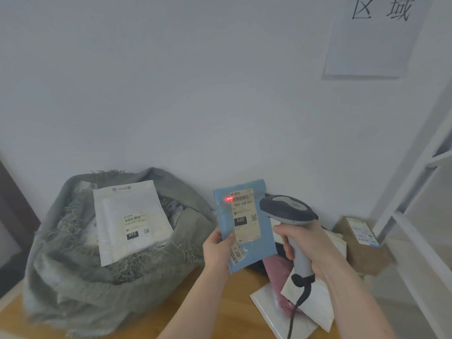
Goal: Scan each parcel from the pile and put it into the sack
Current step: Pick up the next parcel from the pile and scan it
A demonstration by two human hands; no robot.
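Note:
My left hand (217,250) holds a blue parcel (254,250) upright by its lower left edge, label facing me. A red scanner light falls on the label's barcode near the parcel's top left. My right hand (303,243) grips the handle of a grey barcode scanner (287,209), its head pointing at the parcel from the right. The grey woven sack (73,277) stands open at the left, with a white parcel (129,221) labelled 010 lying on top inside it. The pile (305,302) of white and pink parcels lies on the floor under my right arm.
A brown cardboard box (362,250) with a label stands against the wall at the right. A white frame (415,216) runs along the right edge. The scanner's black cable (296,307) hangs down over the pile. A paper sign (371,37) is stuck on the wall.

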